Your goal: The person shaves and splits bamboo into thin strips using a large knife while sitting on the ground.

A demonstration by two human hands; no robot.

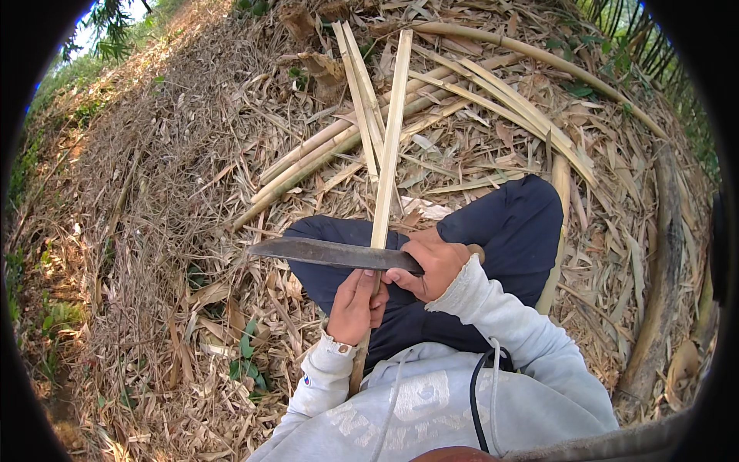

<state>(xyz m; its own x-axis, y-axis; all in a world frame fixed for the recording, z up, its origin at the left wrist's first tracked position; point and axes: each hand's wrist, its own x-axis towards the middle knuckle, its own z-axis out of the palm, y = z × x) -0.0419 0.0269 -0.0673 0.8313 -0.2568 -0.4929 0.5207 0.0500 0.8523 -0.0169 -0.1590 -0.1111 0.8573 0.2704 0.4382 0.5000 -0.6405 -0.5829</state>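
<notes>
We are seeing the left hand [352,308] holding a bamboo strip [392,138] in curled fingers, the right hand [437,269] gripping the knife [331,252] by its handle [477,252]. The strip is running lengthwise away from the lap [408,327]; the blade [308,249] is crossing over it, tip pointing left. Faded lettering [422,391] is showing on the sweatshirt [554,404].

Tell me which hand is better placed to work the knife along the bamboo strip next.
Probably the right hand: it grips the long knife, which crosses over the bamboo strip. The left hand is occupied holding that strip, nearer the body than the knife.
</notes>
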